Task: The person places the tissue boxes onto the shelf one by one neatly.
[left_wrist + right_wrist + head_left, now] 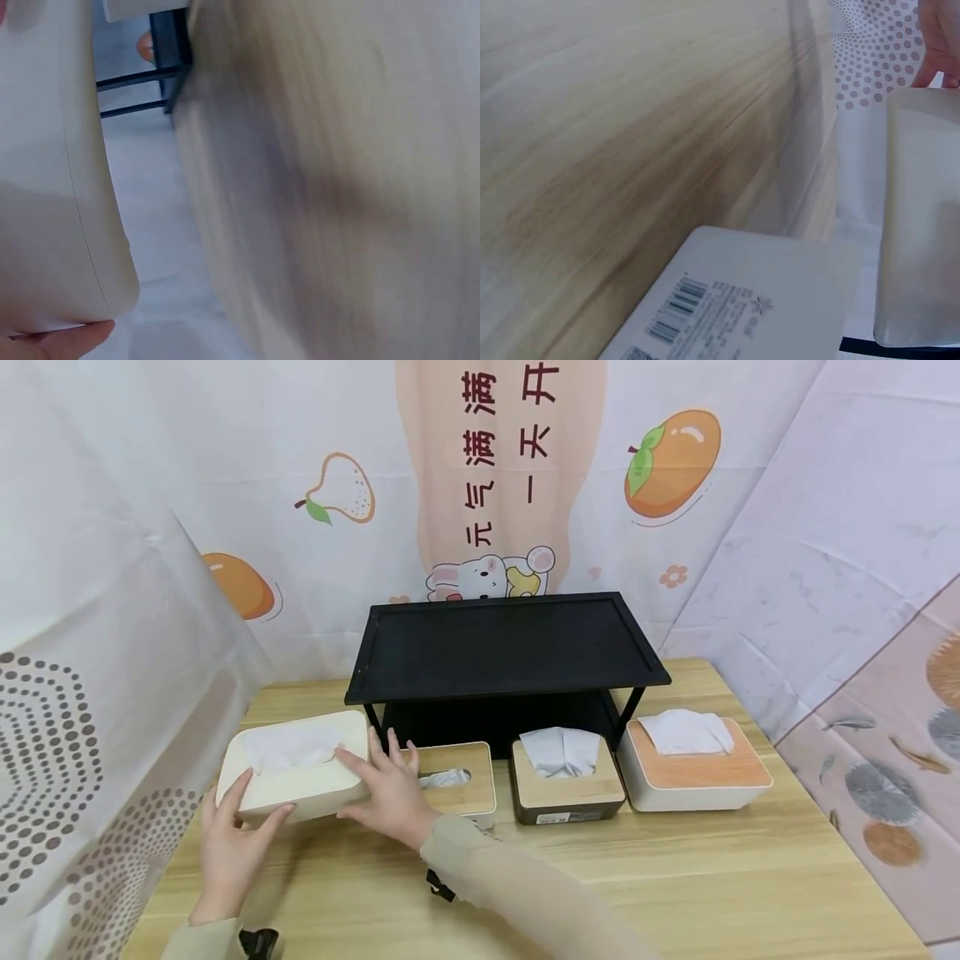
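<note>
Left hand (pixel 228 853) and right hand (pixel 393 796) grip a white tissue box (pixel 307 782) by opposite ends above the table (pixel 720 877), long axis left-to-right, tissue (pixel 292 748) facing up.

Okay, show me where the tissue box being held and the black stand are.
Tissue box being held (pixel 303 782): head view, white top.
Black stand (pixel 502 647): head view, middle of upper shelf.

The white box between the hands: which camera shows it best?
The head view: the white box shows nearly whole, tissue on top. The left wrist view has a cropped close-up; the right wrist view, only part, at its right edge.
</note>
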Demonstrator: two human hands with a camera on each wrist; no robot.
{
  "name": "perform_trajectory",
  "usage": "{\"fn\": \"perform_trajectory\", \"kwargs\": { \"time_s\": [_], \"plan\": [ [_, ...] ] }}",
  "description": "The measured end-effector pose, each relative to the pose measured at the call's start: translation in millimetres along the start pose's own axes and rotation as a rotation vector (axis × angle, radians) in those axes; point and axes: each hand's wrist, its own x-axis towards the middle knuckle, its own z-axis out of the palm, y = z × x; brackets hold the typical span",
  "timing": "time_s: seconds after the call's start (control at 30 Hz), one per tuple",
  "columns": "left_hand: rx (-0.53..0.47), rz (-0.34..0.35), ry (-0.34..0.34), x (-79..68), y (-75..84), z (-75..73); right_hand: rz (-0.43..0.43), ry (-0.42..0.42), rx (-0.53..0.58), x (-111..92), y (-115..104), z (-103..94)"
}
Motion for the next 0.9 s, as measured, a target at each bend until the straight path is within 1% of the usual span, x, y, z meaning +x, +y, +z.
{"fn": "perform_trajectory", "kwargs": {
  "time_s": [0.1, 0.23, 0.37, 0.47, 0.6, 0.7, 0.83, 0.9],
  "plan": [
    [-0.001, 0.049, 0.027, -1.0, 5.1, -1.7, -0.052, 0.033, 0.059, -1.1, 2.7, -4.9],
    [-0.037, 0.079, 0.049, -1.5, 13.8, -5.2, -0.121, 0.090, 0.139, -2.6, 5.1, -13.6],
    [-0.098, 0.121, 0.065, 0.7, 21.5, -10.3, -0.145, 0.138, 0.225, -6.1, 9.5, -21.9],
    [-0.133, 0.143, 0.055, 2.0, 25.3, -14.6, -0.153, 0.172, 0.273, -9.1, 14.6, -26.0],
    [-0.164, 0.184, 0.046, 1.3, 29.1, -17.7, -0.170, 0.206, 0.286, -13.0, 19.6, -30.7],
    [-0.208, 0.249, 0.056, 0.5, 31.3, -17.0, -0.174, 0.225, 0.293, -15.8, 22.1, -35.5],
    [-0.264, 0.318, 0.078, 0.3, 35.5, -15.7, -0.190, 0.253, 0.307, -17.1, 24.2, -48.9],
    [-0.271, 0.334, 0.088, 1.0, 40.2, -16.3, -0.217, 0.279, 0.300, -16.3, 24.8, -58.0]
  ]
}}
